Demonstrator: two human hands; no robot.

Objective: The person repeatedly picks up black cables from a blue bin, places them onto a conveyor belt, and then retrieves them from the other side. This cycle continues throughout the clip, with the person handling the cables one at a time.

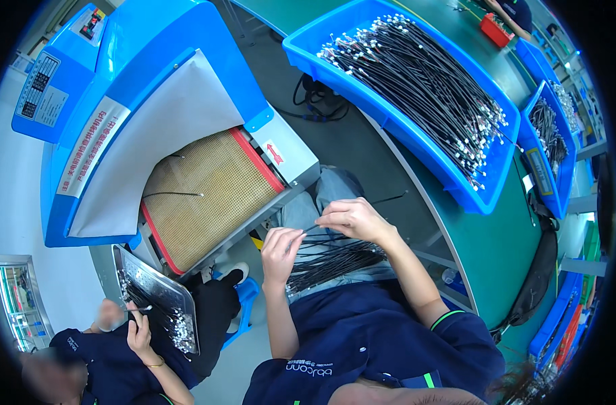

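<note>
Above my lap, a thin black cable (310, 229) runs between my two hands. My left hand (279, 255) pinches it at the near left, fingers closed. My right hand (352, 219) grips it a little farther right, and a dark cable end (391, 198) sticks out beyond that hand. Below them, a loose bundle of black cables (338, 263) lies across my thighs. Ahead to the left, one black cable (173, 194) rests on the tan mesh belt (217, 177) of a blue machine, and a second one shows partly by the white curtain.
The blue machine (156, 40) has a white curtain (166, 128) over its opening. At right, a green table (460, 233) bears a blue bin (389, 111) heaped with white-ended cables. A co-worker at lower left handles cables over a metal tray (186, 297), beside a blue stool (246, 310).
</note>
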